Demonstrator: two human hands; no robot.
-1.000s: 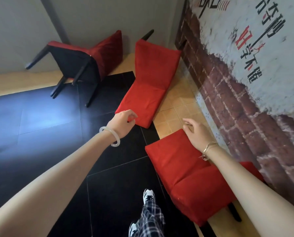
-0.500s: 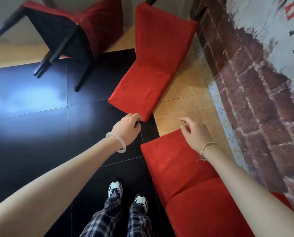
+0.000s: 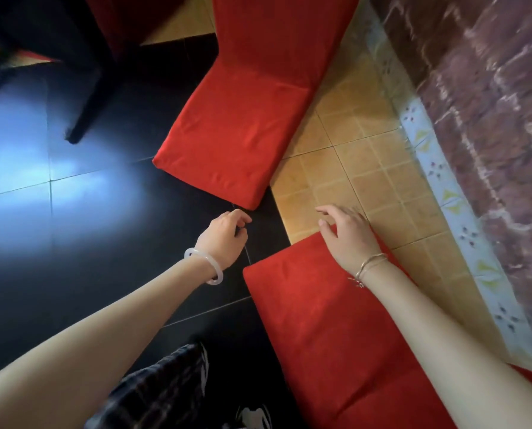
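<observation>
Beside red chair (image 3: pixel 236 128), loose empty fingers (image 3: pixel 239 213)

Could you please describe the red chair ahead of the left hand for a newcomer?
Start at the brick wall on the right and follow the tan tiles beside it to the black floor. The red chair lies flat across that border, its corner just ahead of the left hand. Unlike the nearer chair under the right hand, nothing covers it.

Red-upholstered chair w/ black legs (image 3: pixel 88 97) top left, blurred, partly cut off, on glossy black floor tiles (image 3: pixel 97 249) w/ blue-white glare. Tan square-pattern floor tiles (image 3: pixel 366 156) at right, then pale blue patterned skirting strip (image 3: pixel 450 196) below brown brick-look wall (image 3: pixel 490 103).
</observation>
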